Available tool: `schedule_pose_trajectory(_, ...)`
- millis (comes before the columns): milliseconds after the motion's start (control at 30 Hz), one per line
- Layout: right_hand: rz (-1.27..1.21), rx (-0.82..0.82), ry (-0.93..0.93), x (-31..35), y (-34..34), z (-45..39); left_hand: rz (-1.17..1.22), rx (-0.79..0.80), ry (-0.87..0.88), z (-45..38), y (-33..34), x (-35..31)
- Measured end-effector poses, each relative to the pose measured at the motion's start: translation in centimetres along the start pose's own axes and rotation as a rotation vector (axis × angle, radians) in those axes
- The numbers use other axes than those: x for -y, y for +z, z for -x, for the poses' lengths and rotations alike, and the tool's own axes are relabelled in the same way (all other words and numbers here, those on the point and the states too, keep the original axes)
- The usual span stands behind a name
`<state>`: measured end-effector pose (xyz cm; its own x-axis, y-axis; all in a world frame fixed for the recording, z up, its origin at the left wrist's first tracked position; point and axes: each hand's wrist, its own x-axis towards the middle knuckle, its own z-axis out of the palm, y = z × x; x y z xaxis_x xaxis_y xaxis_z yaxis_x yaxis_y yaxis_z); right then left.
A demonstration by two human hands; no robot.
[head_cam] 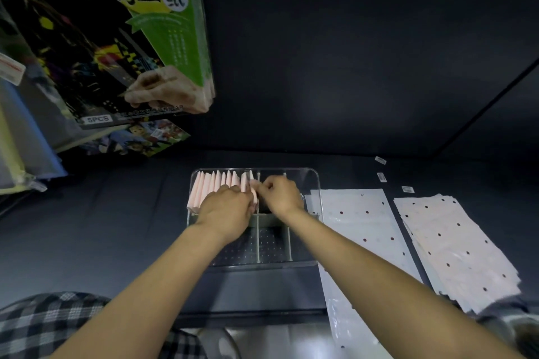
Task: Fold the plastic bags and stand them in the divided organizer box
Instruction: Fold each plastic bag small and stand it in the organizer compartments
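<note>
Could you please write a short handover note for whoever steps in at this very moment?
Left hand and right hand both pinch a folded pink bag, setting it into the clear organizer box.
Done: a row of folded bags stands in the far left section.
Left: one flat dotted bag beside the box and a stack of flat bags further right; the near compartments hold no folded bags.

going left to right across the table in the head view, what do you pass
row of folded pink bags in the clear organizer box → left hand → right hand → flat dotted bag → stack of dotted bags
</note>
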<state>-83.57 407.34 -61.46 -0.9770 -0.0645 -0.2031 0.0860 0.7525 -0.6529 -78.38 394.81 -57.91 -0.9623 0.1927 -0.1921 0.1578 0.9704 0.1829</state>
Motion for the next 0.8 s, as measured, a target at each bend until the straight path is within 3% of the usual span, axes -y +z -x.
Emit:
schedule_pose_trajectory(167, -0.128, -0.125, -0.15, -4.1, -4.9, 2.9, 0.096, -0.137, 0.17, 0.8, 0.2, -3.4)
schedule_pose_trajectory(267, -0.032, -0.121, -0.181, -10.1, -8.7, 6.3, 0.076, -0.123, 0.327, 1.8, 1.7, -6.6)
schedule_pose_trajectory(500, 0.348, 0.17, -0.062, -26.0, -13.6, 17.5, -0.024, 0.227, 0.562, 4.4, 9.1, -13.1)
schedule_pose_trajectory(633, 0.5, 0.289, -0.111, -31.1, -13.9, 21.1, -0.109, 0.414, 0.54, 6.2, 13.3, -14.4)
schedule_pose_trajectory(800, 0.633, 0.209, -0.196, -32.6, -13.6, 21.3, -0.195, 0.301, 0.483, 6.9, 15.4, -14.5)
